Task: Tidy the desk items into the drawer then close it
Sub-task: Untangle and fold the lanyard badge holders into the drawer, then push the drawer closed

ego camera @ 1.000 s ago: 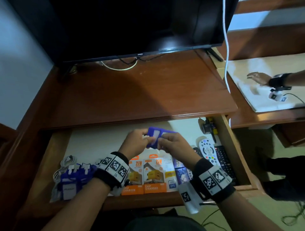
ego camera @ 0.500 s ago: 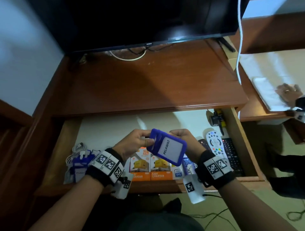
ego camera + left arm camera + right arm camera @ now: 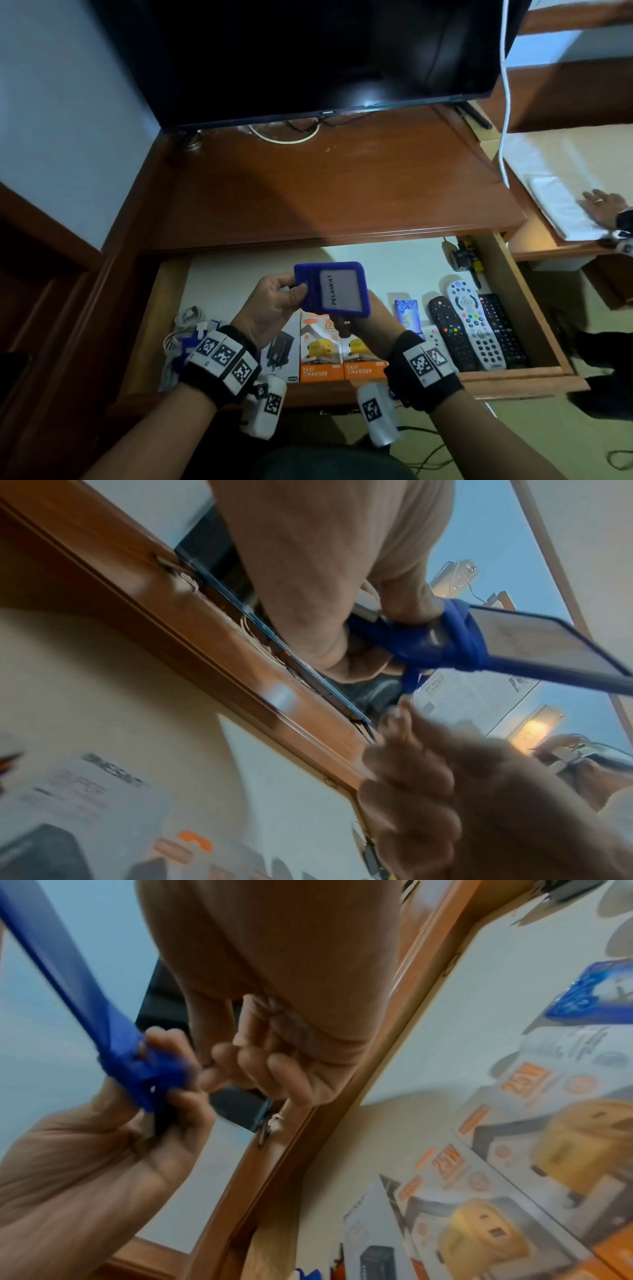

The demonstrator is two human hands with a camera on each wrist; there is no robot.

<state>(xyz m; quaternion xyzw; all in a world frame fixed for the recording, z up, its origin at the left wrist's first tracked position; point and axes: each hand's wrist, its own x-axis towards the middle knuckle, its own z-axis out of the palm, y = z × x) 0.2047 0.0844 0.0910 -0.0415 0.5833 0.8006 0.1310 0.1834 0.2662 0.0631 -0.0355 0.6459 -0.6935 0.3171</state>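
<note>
A blue badge holder (image 3: 339,291) with a white card reading PELAWAT hangs over the open drawer (image 3: 513,377). My left hand (image 3: 291,289) grips its left edge, where the blue lanyard (image 3: 459,642) is wound round it. My right hand (image 3: 352,325) sits just under the holder with curled fingers. In the right wrist view its fingertips (image 3: 205,1074) pinch at the wound lanyard (image 3: 143,1072), which my left hand (image 3: 103,1164) holds. In the left wrist view the card face (image 3: 534,639) points away from my left hand (image 3: 342,588).
The drawer holds three remotes (image 3: 469,329) at the right, orange charger boxes (image 3: 322,356) in the middle, a small blue box (image 3: 406,313), and white cables with blue holders (image 3: 185,339) at the left. A TV (image 3: 308,58) stands on the desk (image 3: 325,192). Another person's hand (image 3: 603,209) rests on the side desk.
The badge holder has been lifted and turned so its card faces up. My right hand has slid from its right side to beneath it. The other person's hand has shifted.
</note>
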